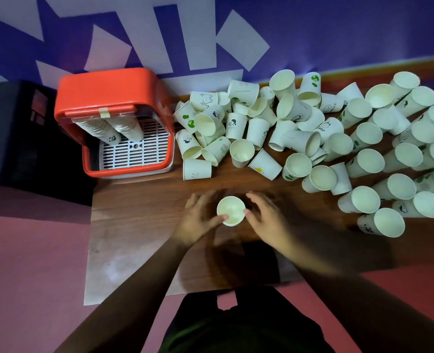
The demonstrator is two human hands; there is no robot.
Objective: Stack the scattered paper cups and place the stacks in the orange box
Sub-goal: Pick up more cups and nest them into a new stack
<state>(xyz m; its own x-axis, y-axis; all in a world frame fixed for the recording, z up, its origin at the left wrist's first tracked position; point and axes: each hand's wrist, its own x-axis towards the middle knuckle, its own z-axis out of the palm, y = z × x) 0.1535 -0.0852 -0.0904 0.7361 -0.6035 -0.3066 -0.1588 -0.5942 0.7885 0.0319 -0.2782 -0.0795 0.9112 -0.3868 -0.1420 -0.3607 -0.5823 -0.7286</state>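
I read dim, purple-tinted light; left hand (198, 220) and right hand (268, 221) motion-blurred, shadowing the bench (139, 225); edges bow.

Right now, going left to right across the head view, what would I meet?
Orange box → left hand → upright cup between the hands → right hand → rows of cups at the far right.

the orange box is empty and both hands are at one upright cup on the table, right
No: the head view shows two cup stacks inside the orange box. The left hand and right hand are at one upright cup on the table.
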